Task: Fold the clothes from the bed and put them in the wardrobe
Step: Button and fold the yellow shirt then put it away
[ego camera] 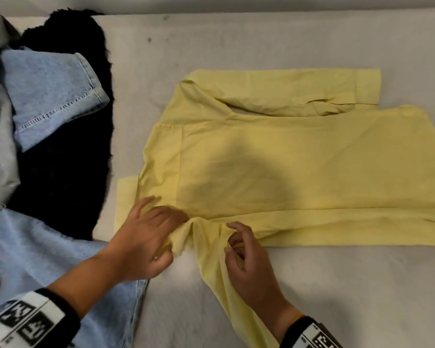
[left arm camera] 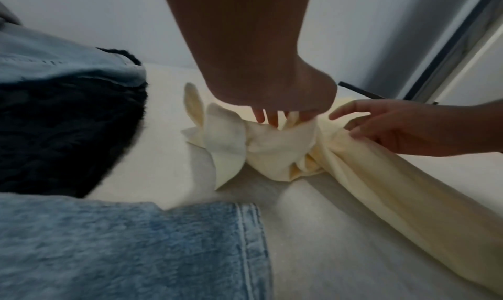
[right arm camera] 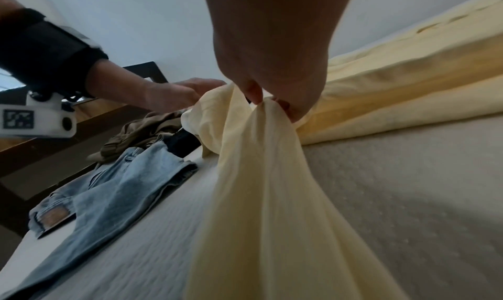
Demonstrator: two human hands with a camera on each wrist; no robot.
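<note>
Head view, yellow shirt (ego camera: 286,167), sleeve (ego camera: 215,277) cut off

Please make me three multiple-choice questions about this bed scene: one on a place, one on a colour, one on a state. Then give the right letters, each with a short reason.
1. In the head view, where do the light blue jeans lie from the yellow shirt?
A) to its left
B) on top of it
C) to its right

2. What colour is the fuzzy fabric beside the jeans?
A) white
B) black
C) red

3. What does the right hand do?
A) hangs open in the air
B) holds the jeans
C) pinches the shirt's near sleeve

Answers:
1 A: the jeans fill the left edge, the shirt the middle and right.
2 B: it shows plain black.
3 C: the right wrist view shows fingertips closed on the yellow cloth.
</note>
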